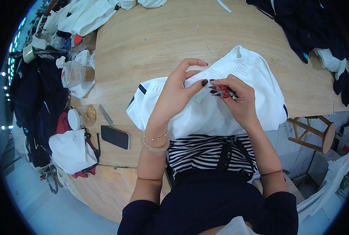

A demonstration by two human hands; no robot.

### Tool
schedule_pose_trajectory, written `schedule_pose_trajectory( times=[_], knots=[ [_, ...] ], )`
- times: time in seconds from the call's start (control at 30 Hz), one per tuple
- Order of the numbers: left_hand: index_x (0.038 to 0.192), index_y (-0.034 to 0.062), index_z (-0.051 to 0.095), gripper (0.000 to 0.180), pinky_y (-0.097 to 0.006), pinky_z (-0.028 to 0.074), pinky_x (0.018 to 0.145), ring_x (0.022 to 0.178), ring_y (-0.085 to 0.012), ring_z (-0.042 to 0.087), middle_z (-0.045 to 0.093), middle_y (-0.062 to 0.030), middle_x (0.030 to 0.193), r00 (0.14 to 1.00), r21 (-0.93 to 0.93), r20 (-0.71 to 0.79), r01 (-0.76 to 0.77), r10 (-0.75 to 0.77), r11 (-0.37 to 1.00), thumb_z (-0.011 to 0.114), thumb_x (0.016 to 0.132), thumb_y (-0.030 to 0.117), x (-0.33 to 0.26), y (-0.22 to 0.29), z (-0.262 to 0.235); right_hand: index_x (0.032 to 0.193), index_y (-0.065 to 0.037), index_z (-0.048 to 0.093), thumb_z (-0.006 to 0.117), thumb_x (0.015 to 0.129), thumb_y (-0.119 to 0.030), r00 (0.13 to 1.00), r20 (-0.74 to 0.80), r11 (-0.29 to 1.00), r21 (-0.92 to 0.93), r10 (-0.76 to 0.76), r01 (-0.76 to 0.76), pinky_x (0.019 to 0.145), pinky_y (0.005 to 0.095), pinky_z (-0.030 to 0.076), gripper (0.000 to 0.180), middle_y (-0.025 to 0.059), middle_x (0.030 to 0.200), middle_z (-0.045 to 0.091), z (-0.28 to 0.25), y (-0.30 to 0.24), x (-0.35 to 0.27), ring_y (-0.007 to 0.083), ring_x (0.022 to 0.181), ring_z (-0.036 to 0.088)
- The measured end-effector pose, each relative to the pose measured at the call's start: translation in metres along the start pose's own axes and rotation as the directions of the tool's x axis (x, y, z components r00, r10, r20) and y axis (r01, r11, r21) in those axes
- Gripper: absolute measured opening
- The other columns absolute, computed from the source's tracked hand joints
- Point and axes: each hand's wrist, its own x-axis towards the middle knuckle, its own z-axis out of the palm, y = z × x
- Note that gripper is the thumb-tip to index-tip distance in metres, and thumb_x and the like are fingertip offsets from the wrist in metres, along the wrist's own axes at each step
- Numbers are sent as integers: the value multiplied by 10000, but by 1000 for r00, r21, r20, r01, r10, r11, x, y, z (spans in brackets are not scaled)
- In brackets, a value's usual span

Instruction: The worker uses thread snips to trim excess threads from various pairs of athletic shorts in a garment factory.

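Note:
A white garment (256, 88) with a gathered elastic waistband and dark side strips lies bunched at the table's front edge, partly over my lap. My left hand (178, 88) is curled over the waistband and grips the cloth, its thumb pointing toward my other hand. Closed around a small red-handled tool that looks like thread snips (223, 93), my right hand (239, 98) is just above the waistband. The two thumbs are close together, slightly apart. My fingers hide most of the snips, and any thread between the hands is too fine to make out.
On the left of the wooden table (151, 43) are a phone (115, 137), a grey cutter knife (106, 114), a jar with a white lid (76, 118) and a clear plastic container (74, 74). Dark clothes (295, 27) are piled far right. A wooden stool (325, 135) stands below.

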Motion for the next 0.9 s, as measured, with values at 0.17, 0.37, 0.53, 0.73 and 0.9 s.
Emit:
schedule_pose_trajectory(
  times=[0.17, 0.37, 0.53, 0.73, 0.9],
  knots=[
    [1251, 35, 456, 447, -213, 454, 783, 930, -82, 578, 656, -92, 1005, 999, -112, 38, -20, 25, 994, 594, 838, -66, -5, -1, 1, 925, -22, 616, 601, 717, 116, 994, -109, 996, -87, -31, 22, 567, 276, 443, 250, 63, 778, 589, 7, -8, 0, 152, 653, 566],
    [1311, 35, 417, 560, -194, 456, 790, 907, -68, 575, 648, -86, 1016, 995, -210, 88, -16, 35, 978, 624, 806, -91, -8, 2, 3, 927, 12, 550, 594, 851, 24, 974, -197, 965, 255, 115, -63, 640, 271, 469, 88, 27, 793, 570, 5, -1, 7, 96, 752, 559],
    [1332, 27, 400, 587, -194, 465, 793, 901, -68, 583, 647, -82, 1013, 993, -203, 105, -37, 59, 978, 629, 805, -97, -9, 0, 0, 1007, -10, 516, 604, 900, -85, 977, -147, 930, 356, 153, -92, 803, 207, 429, 158, 38, 895, 562, -13, -6, 6, 89, 883, 531],
    [1330, 23, 404, 580, -190, 459, 789, 896, -69, 583, 647, -74, 1001, 992, -163, 102, -60, 77, 985, 618, 806, -107, -9, -1, 0, 1031, -29, 570, 728, 791, -108, 984, -85, 986, 74, 158, -152, 733, 204, 419, 298, -10, 918, 573, -41, -13, -5, 64, 855, 517],
    [1328, 23, 413, 579, -182, 449, 791, 909, -66, 571, 643, -64, 1001, 987, -38, 138, -81, 86, 996, 617, 804, -113, -8, 1, 3, 924, -11, 619, 625, 695, 147, 993, 17, 992, 43, -116, 115, 633, 237, 465, 277, 64, 811, 613, -17, -19, 9, 143, 713, 601]
  ],
)
